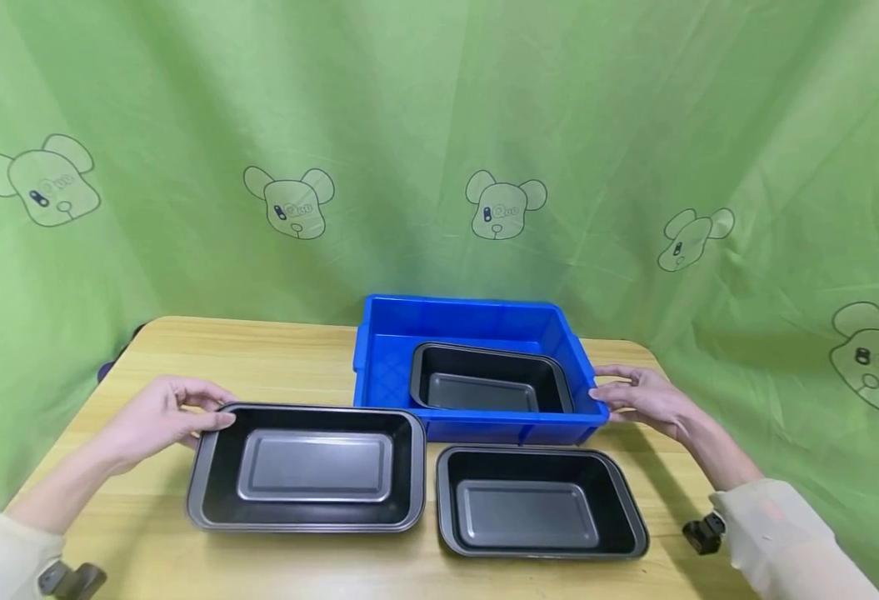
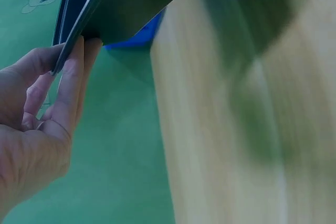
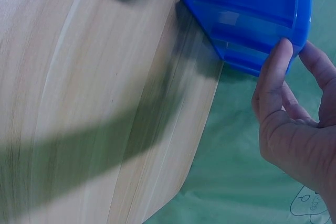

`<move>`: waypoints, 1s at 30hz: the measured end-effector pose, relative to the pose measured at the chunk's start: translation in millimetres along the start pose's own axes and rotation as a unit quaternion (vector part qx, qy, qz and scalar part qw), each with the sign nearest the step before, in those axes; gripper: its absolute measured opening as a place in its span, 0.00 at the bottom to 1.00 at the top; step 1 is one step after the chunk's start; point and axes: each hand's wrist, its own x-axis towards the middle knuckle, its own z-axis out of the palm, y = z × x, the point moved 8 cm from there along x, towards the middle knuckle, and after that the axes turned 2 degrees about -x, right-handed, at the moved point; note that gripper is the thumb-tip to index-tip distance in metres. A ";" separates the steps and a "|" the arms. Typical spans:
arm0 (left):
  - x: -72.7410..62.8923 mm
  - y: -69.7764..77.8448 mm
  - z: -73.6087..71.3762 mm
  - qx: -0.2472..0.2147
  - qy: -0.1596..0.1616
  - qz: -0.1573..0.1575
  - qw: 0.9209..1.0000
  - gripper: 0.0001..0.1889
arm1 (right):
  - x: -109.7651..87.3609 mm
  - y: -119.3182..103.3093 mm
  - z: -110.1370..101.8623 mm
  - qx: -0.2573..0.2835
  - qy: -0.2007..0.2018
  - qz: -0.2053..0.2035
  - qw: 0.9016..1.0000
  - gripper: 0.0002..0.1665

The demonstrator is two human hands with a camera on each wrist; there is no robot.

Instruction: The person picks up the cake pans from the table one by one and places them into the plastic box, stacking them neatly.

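Note:
My left hand (image 1: 162, 421) pinches the left rim of a dark loaf pan (image 1: 315, 467), thumb over the edge and fingers beneath. In the left wrist view, that loaf pan (image 2: 131, 9) appears raised off the table. My right hand (image 1: 645, 400) holds the right edge of a blue plastic bin (image 1: 476, 429), its fingers against the outer wall in the right wrist view. Inside the bin lies a second loaf pan (image 1: 484, 387), toward the right. A third loaf pan (image 1: 529, 512) rests on the table in front of the bin.
The bin stands at the back of a light wooden table (image 1: 259, 358) with rounded corners. Behind and around it hangs a green curtain (image 1: 409, 125) printed with mouse-like faces. Dark wrist devices (image 1: 72, 579) sit on both sleeves.

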 end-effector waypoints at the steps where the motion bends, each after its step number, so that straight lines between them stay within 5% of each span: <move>1: 0.4 3.2 -1.4 0.002 0.001 0.003 1.000 0.21 | 0.0 -0.2 0.1 0.000 0.000 0.000 1.000 0.47; 18: 16.5 47.2 -10.5 0.025 0.011 0.026 0.999 0.20 | 0.8 -0.2 0.1 0.003 -0.007 -0.005 1.000 0.47; 30: 40.9 73.3 -3.9 0.007 0.011 0.039 0.999 0.20 | 1.0 0.1 0.7 0.009 -0.005 -0.004 1.000 0.47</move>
